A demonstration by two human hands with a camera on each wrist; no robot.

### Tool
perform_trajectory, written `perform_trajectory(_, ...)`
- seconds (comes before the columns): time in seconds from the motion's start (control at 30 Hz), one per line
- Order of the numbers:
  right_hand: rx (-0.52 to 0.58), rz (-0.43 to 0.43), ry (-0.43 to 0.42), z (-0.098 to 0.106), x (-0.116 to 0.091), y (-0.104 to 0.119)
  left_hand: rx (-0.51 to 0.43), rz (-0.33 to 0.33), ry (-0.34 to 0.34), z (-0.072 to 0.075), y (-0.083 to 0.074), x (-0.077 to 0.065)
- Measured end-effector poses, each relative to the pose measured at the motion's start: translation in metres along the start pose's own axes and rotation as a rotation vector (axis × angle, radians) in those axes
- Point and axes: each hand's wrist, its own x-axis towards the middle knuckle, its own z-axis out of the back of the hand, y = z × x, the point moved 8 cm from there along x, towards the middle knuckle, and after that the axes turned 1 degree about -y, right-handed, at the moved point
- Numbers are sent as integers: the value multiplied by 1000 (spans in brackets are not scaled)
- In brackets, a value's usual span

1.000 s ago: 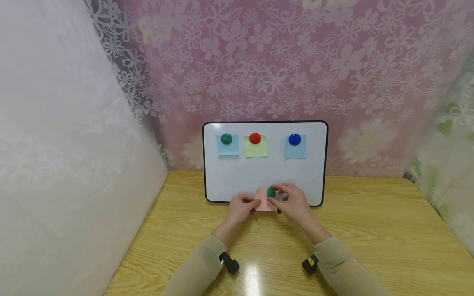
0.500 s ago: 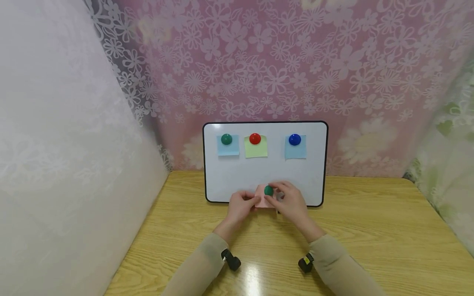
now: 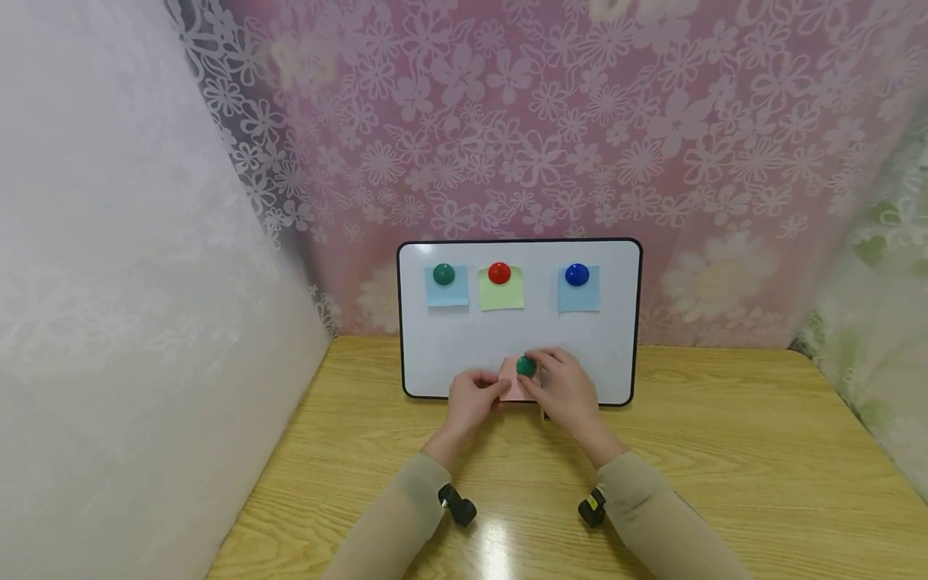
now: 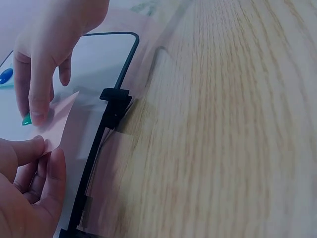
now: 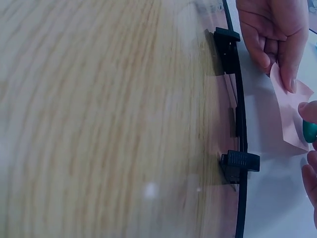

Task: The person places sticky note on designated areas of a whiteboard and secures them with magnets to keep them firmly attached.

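A pink sticky note [image 3: 511, 385] stands before the lower middle of the whiteboard [image 3: 449, 346]. My left hand [image 3: 471, 400] pinches its left edge between thumb and fingers, as the left wrist view also shows. The right hand [image 3: 569, 395] holds a round green magnet [image 3: 525, 366] by thumb and fingertips, over the note's upper right part. In the right wrist view the magnet [image 5: 310, 131] sits right at the face of the pink note [image 5: 290, 111], and the note's free edge stands away from the board.
Along the board's top, a green magnet [image 3: 444, 274] and a blue magnet [image 3: 577, 275] each hold a blue note, and a red magnet [image 3: 499, 273] holds a yellow-green one. Black clips [image 5: 240, 161] grip the board's lower edge, by the wooden table [image 3: 725, 451].
Both hands have moved the pink note and green magnet up, from the board's bottom edge to higher on its face. The right hand has also shifted slightly left.
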Motion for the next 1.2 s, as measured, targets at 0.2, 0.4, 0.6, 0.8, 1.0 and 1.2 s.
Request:
perform_trajectory(0.2,-70,20,-19,-1,2,3,51,-59,-12,-2,-4,1)
perform_trajectory(0.4,-88,25,-25,-4,5,4,102,-92,-36,-2,-7,1)
perform_trajectory(0.6,-100,22,-28,-4,6,6,118,-96,-39,-3,-8,0)
perform_trajectory(0.8,-116,41,-40,-6,7,7,136,-100,-55,-3,-9,0)
perform_trajectory(1.0,-118,55,-63,-7,7,8,138,-99,-60,-4,-8,1)
perform_trajectory(1.2,-119,64,-88,-8,8,8,148,-108,-58,-4,-6,4)
